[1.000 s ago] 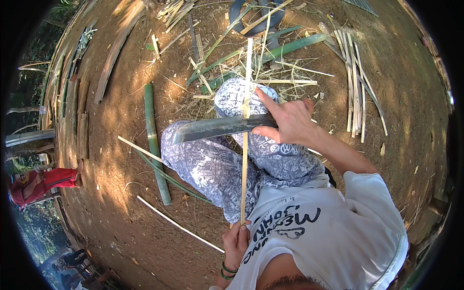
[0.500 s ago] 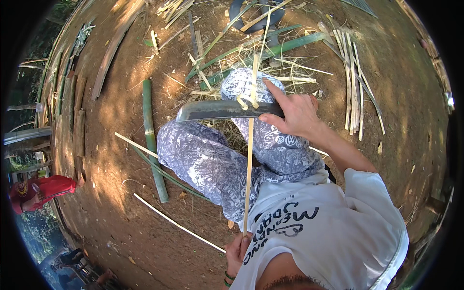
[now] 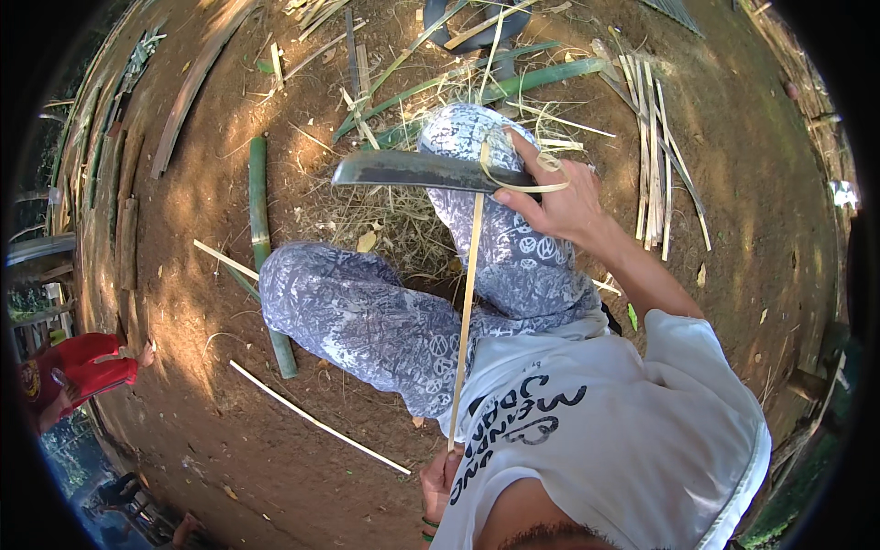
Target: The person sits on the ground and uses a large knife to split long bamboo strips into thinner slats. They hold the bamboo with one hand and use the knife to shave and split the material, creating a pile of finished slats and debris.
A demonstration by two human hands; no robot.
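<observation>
My right hand (image 3: 568, 206) grips a broad dark machete (image 3: 403, 171) at its right end, over my raised right knee. The blade lies crosswise, its tip toward the left; the handle is hidden. A thin pale bamboo strip (image 3: 465, 321) runs from under the blade back toward my waist. Close to my shirt, my left hand (image 3: 436, 477) pinches the strip's near end, its fingers partly hidden. A peeled shaving (image 3: 487, 159) rises over the blade and curls round beside my right hand's fingers.
A green bamboo pole (image 3: 259, 202) lies left of my knees, with a pale strip (image 3: 316, 422) nearer. Shavings (image 3: 403, 229) litter the ground ahead. Split strips (image 3: 653, 156) are piled at the right. Another green bamboo length (image 3: 550, 78) lies beyond my knees. A person in red (image 3: 82, 367) is at far left.
The short curl at the blade has grown into a longer loop reaching my right hand. My left knee has swung outward to the left, and the view has shifted slightly.
</observation>
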